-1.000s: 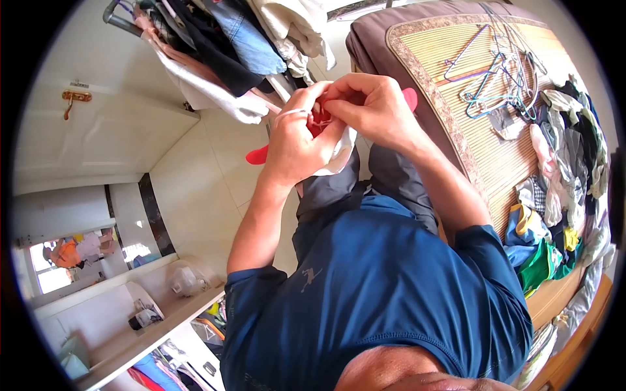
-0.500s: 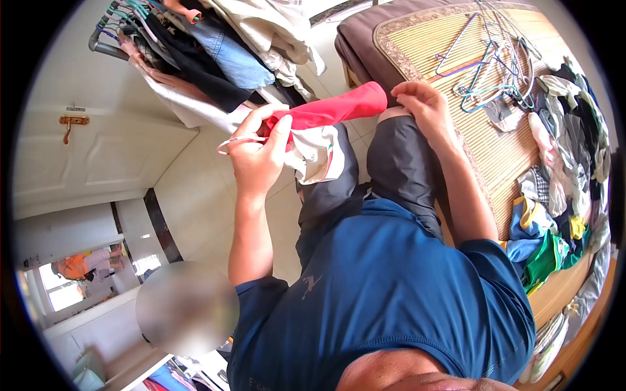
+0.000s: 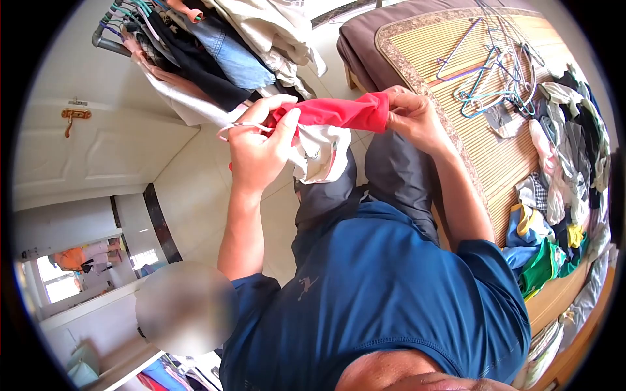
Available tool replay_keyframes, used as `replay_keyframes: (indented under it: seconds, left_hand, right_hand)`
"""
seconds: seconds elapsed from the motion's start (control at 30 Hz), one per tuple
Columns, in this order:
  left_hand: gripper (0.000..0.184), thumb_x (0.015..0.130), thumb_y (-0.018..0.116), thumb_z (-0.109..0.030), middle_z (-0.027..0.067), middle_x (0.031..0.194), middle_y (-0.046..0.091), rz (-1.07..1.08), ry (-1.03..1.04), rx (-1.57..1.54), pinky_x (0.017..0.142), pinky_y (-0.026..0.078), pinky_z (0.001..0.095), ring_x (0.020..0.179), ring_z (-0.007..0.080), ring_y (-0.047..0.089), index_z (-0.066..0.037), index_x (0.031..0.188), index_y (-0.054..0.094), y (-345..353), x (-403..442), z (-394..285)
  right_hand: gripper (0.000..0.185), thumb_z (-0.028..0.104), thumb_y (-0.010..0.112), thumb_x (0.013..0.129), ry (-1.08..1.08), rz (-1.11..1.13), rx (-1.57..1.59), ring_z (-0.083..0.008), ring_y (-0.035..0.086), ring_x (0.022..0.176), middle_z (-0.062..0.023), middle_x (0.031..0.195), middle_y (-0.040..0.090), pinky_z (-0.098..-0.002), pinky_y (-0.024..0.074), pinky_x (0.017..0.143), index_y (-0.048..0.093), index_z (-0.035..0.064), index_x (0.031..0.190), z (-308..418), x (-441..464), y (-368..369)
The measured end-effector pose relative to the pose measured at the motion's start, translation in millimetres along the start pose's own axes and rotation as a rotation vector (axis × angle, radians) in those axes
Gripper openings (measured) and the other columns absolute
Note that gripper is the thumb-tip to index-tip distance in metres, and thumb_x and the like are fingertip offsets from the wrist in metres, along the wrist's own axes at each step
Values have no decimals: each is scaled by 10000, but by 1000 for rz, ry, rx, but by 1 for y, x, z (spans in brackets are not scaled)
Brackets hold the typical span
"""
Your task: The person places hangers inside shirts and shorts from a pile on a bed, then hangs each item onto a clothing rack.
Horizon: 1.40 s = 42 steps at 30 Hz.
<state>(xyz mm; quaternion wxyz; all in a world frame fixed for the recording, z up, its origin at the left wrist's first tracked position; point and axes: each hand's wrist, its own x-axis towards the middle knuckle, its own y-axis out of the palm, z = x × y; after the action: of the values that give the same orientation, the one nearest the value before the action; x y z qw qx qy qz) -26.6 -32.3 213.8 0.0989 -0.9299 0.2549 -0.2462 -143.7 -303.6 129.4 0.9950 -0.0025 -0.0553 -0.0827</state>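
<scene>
A garment with a red sleeve (image 3: 342, 113) and a white part (image 3: 321, 153) is stretched between my two hands above my knees. My left hand (image 3: 259, 144) grips the bunched red fabric at one end, and a pale hanger (image 3: 242, 128) sticks out beside its fingers. At the other end of the red sleeve, my right hand (image 3: 416, 118) pinches the open edge. The white part hangs below the red cloth, near my left hand. Some fingers of both hands are hidden by the fabric.
Clothes (image 3: 228, 52) hang on a rack at the upper left. On the bed mat (image 3: 417, 49) lie tangled hangers (image 3: 499, 81) and a pile of clothes (image 3: 561, 163). A door (image 3: 98, 146) stands at the left, above a shelf unit (image 3: 107, 303).
The hands moved apart from close together, exposing the red sleeve. My right hand, free half a second ago, has taken hold of the sleeve's end.
</scene>
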Motion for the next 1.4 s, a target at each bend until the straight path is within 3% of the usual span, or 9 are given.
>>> replay_keyframes:
  seconds: [0.17,0.23,0.4,0.5,0.6,0.7,0.97,1.07,1.4]
  left_hand:
    - [130,965,731,12,47,864,736,32,-12,5,598,528,233,678,77,672,46,1090,733,4,3,-5]
    - [141,972,720,14,58,940,732,77,-36,56,692,539,230,803,74,669,53,1107,734,6,3,-12]
    - [138,960,736,11,61,945,726,106,-31,49,656,521,222,761,69,655,42,1094,743,11,5,-15]
    - [357,954,743,23,89,1081,730,181,27,110,702,560,244,843,82,689,55,1301,667,1,7,-10]
    - [502,934,777,-2,123,1235,717,171,125,207,877,596,298,1064,158,714,43,1403,604,-12,7,-9]
    - [462,898,820,-99,167,1213,736,64,161,322,915,585,363,1080,272,741,9,1321,668,-25,6,-15]
    - [318,966,736,-18,79,1021,781,39,-161,172,825,591,281,941,109,718,17,1280,696,-71,-7,5]
    - [313,990,715,3,60,1066,761,10,-231,91,873,569,263,955,103,699,56,1296,681,-82,-11,13]
    - [351,986,736,-61,125,1211,738,-27,50,70,994,547,322,1096,181,703,28,1322,688,-75,2,7]
  right_hand:
    - [228,115,815,934,-205,-120,-221,-89,655,940,-22,1126,677,-248,535,799,793,35,1146,17,1,8]
    - [183,86,807,926,-373,-130,-346,-97,649,913,-34,1076,675,-256,533,777,796,29,1099,21,3,13]
    - [139,14,699,958,-160,93,-254,-84,629,811,-27,935,665,-249,514,689,783,13,1069,37,2,18]
    - [142,45,634,1011,-113,-19,-249,-73,616,699,-22,732,655,-272,514,628,759,0,1063,43,-1,24]
    - [184,31,613,1036,-167,-92,-214,-70,676,818,-33,898,754,-244,552,738,758,-9,1142,29,-3,12]
    - [202,56,635,1054,-199,-137,-41,-83,696,892,-36,987,773,-242,564,793,756,-16,1200,17,-2,-2]
    - [230,124,712,1035,-252,-184,173,-102,703,962,-45,1073,772,-258,562,865,762,-10,1215,6,-2,-42]
    - [247,133,719,1031,-268,-207,207,-106,704,982,-50,1093,772,-261,564,875,757,-14,1226,5,-3,-51]
    - [260,90,712,1024,-297,-191,254,-120,713,984,-64,1117,768,-270,584,878,738,-29,1254,11,-6,-65]
